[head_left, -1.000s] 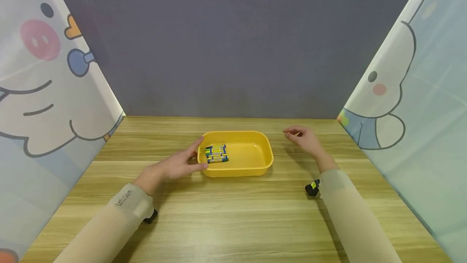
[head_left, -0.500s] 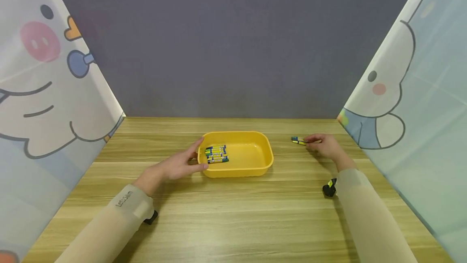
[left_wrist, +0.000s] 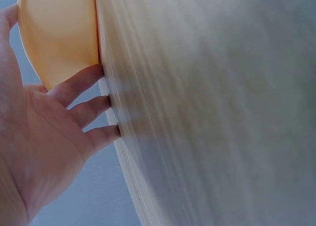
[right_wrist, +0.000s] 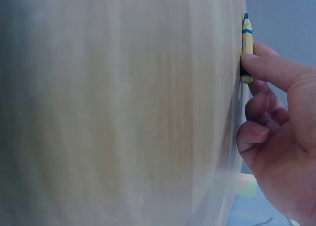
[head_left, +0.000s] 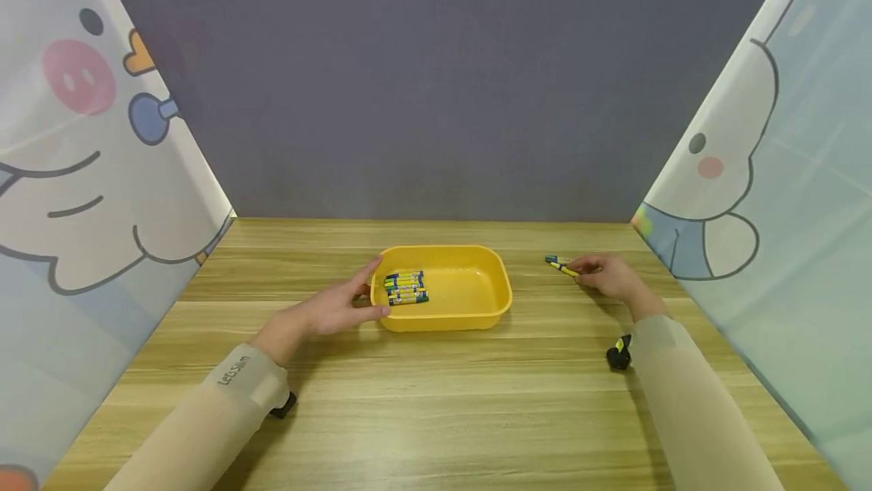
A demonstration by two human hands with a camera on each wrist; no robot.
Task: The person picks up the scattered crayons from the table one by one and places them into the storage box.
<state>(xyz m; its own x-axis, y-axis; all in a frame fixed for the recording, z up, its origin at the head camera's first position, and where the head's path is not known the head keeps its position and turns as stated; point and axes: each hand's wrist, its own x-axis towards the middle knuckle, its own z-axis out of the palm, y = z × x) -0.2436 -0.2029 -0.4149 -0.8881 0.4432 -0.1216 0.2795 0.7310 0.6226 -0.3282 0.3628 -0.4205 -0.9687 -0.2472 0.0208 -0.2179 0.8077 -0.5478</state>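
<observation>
In the head view, my left hand (head_left: 334, 308) lies spread against the left end of a yellow plastic bin (head_left: 453, 321), thumb on the near rim and index finger at the far corner. The left wrist view has its other fingertips down at the bin's foot. Inside the bin, several crayons (head_left: 406, 289) in yellow and blue wrappers lie side by side at the left. To the right of the bin, my right hand (head_left: 606, 277) pinches a yellow crayon (head_left: 562, 269) between thumb and fingers, close over the table. Just beyond it lies a second crayon (head_left: 553, 259) with a dark green tip, partly hidden by the fingers.
The wooden table (head_left: 436, 408) meets a grey panel (head_left: 436, 97) at its back edge. Printed cartoon curtains (head_left: 88, 173) hang along both sides. Black wrist cameras (head_left: 618, 355) sit under the sleeves.
My right hand has moved right, from beside the bin to the two crayons. In the last half second the pinched crayon has turned, its left end angling away from the other. The left hand stays put.
</observation>
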